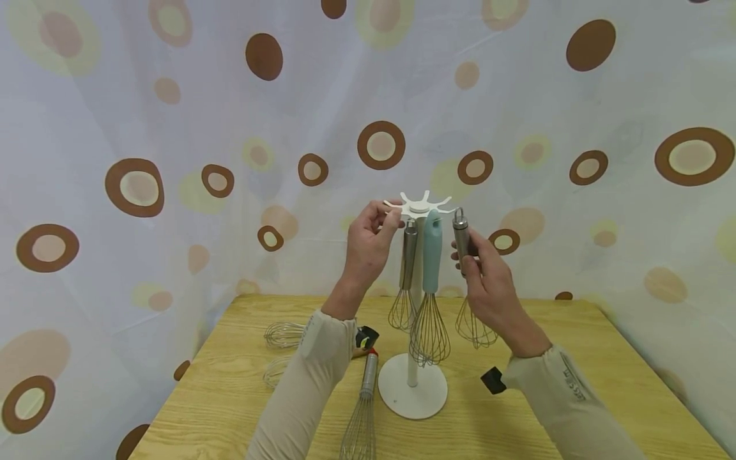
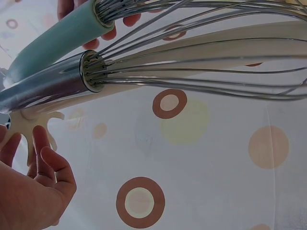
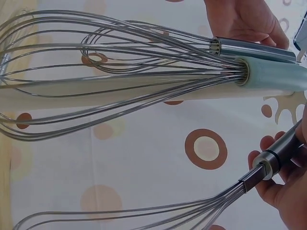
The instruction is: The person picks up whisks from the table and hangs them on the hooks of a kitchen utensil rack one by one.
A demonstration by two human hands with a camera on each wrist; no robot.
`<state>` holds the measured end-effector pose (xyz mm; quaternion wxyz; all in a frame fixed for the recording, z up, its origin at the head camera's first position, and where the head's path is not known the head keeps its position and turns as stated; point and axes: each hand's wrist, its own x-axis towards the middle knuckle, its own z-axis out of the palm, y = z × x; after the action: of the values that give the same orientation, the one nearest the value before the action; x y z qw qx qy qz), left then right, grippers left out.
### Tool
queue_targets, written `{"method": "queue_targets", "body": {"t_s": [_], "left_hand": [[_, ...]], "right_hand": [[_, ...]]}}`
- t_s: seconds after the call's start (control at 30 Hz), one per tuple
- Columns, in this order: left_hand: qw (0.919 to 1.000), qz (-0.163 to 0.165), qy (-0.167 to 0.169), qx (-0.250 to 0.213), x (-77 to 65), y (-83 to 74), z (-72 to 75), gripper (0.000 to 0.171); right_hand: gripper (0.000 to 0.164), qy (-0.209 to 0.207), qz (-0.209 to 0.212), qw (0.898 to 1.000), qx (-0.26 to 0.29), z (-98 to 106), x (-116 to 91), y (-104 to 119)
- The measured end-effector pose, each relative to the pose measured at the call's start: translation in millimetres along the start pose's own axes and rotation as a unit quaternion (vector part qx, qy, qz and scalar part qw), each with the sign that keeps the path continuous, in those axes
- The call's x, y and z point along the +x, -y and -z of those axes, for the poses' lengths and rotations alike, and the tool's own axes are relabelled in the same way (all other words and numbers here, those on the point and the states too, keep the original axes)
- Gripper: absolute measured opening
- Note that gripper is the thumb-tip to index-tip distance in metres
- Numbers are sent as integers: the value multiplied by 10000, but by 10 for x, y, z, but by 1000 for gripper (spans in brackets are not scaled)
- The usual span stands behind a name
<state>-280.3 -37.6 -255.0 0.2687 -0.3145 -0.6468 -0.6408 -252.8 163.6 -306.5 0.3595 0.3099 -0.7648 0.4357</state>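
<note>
A white rotating utensil stand (image 1: 413, 386) has a top wheel of hooked arms (image 1: 420, 206). My left hand (image 1: 368, 246) pinches one of those arms at the wheel's left side. From the wheel hang a whisk with a teal handle (image 1: 432, 262) and a steel-handled whisk (image 1: 409, 259). My right hand (image 1: 493, 284) grips another steel whisk (image 3: 283, 146) by its handle, wires down, its top loop close to a right-hand arm of the wheel. Whether that loop touches the arm I cannot tell. In the left wrist view, the left fingers (image 2: 42, 143) curl at the wheel.
On the wooden table (image 1: 230, 390), a steel whisk with a red end (image 1: 368, 386) lies left of the stand's base. Two more whisks, partly hidden by my left sleeve, lie farther left, one of them a wire whisk (image 1: 283, 334). A dotted curtain (image 1: 322, 96) hangs behind and beside the table.
</note>
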Motion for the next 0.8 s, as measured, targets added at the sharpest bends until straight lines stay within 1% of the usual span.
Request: {"method": "queue_targets", "body": {"t_s": [0.13, 0.5, 0.8], "left_hand": [[10000, 7, -28, -18, 1, 5, -1, 15], [10000, 60, -13, -22, -15, 12, 2, 14], [10000, -15, 6, -34, -7, 0, 5, 14]], "right_hand": [[43, 67, -2, 9999, 82, -3, 15, 4], [43, 222, -211, 9995, 114, -13, 18, -1], [43, 543, -182, 9976, 399, -41, 34, -15]]}}
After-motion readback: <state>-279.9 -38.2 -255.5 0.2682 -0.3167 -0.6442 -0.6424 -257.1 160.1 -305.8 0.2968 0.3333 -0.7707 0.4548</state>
